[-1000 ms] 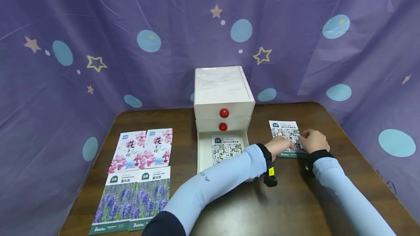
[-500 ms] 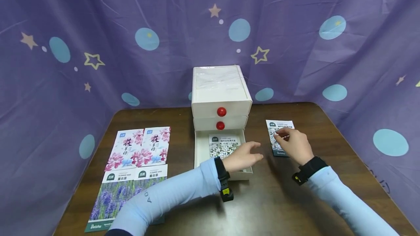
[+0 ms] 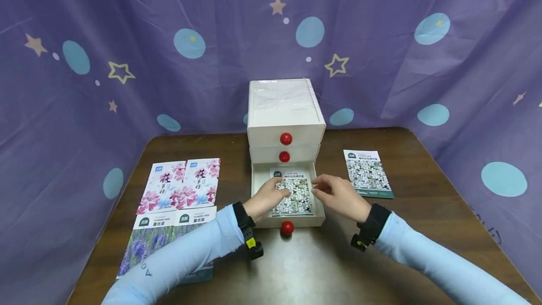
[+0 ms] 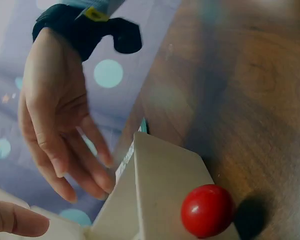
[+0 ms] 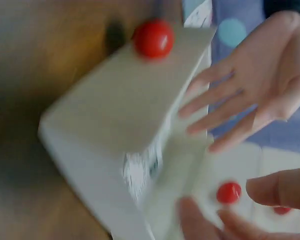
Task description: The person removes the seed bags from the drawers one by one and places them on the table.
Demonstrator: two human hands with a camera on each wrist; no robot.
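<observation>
The lowest drawer (image 3: 305,221) of a white cabinet is pulled out, and a seed packet printed with white flowers (image 3: 296,199) lies in it. My left hand (image 3: 264,199) is over the drawer's left side, its thumb overlapping the packet in the head view. Beside the right wall, my right hand (image 3: 340,196) has its fingers slightly bent toward the packet. Nothing shows in either hand. In the right wrist view, the left hand (image 5: 262,90) has its fingers spread apart. The left wrist view shows the right hand (image 4: 55,115) with loose fingers above the drawer wall.
A similar white-flower packet (image 3: 368,173) lies on the table at the right. Pink-flower packets (image 3: 201,180) and lavender packets (image 3: 148,244) lie at the left, partly under the left sleeve. Red knobs (image 3: 287,228) mark the drawers. A purple curtain (image 3: 228,93) hangs behind.
Both hands have moved left from the packet on the right side to the open drawer. The left hand has passed across the drawer to its left side, uncovering the front and knob.
</observation>
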